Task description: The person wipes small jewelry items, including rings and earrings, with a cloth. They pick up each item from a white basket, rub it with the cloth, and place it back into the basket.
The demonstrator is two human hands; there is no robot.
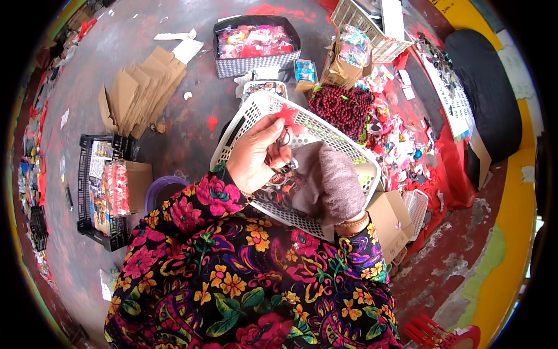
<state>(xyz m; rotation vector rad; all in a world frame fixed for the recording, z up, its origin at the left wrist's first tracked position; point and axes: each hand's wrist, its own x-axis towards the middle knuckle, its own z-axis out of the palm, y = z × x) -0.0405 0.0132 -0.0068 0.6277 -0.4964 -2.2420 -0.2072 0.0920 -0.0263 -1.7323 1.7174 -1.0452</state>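
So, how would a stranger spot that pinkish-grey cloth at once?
Find the central white basket under the left hand. The pinkish-grey cloth sits in its right half. It is folded fabric, unlike the shiny metal rings beside it.

A grey, red-stained floor [177,148] carries folded brown cardboard [139,90] far left, a black crate [85,192] and purple tub [152,195] at left, a checked box [258,63] far centre, a cream crate [379,42] far right.

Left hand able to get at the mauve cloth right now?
Probably yes: the left hand is close beside the mauve cloth with nothing visibly blocking, though it is gripping a small metal item.
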